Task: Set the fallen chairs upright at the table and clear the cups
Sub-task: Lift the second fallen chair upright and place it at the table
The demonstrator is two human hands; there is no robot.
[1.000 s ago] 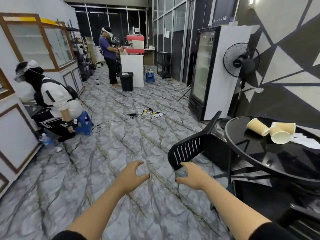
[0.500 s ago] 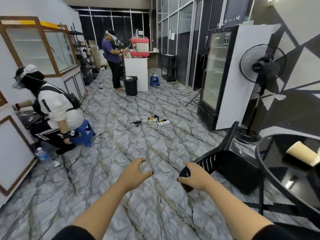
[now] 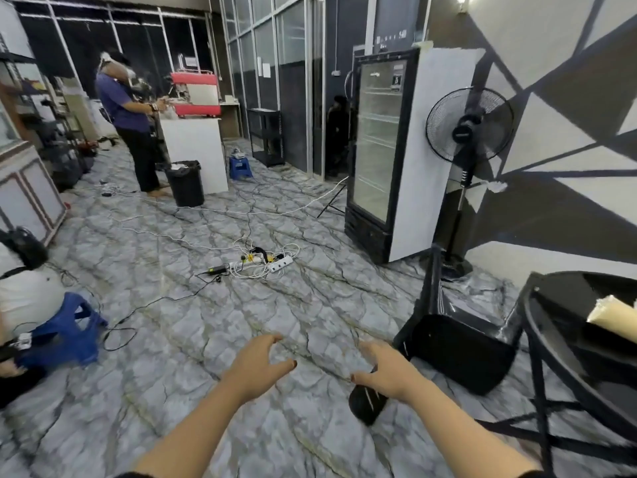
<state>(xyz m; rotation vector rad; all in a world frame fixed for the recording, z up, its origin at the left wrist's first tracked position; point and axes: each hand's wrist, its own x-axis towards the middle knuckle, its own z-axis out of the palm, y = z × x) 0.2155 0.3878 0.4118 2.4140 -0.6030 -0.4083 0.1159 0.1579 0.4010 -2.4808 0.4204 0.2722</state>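
My right fingers [image 3: 370,355] curl over the fallen black chair's [image 3: 458,357] backrest just beneath them, left fingers [image 3: 272,339] spread empty alongside; a one-sided lift could swing it right into the table [image 3: 537,305], rolling the paper cup [image 3: 613,317] off

A fallen chair [image 3: 458,353] lies at lower right of the frame, just left of the table [image 3: 551,346], which carries a cup [image 3: 613,317] at the right edge, with a fan [image 3: 468,132] and fridge [image 3: 386,150] behind.
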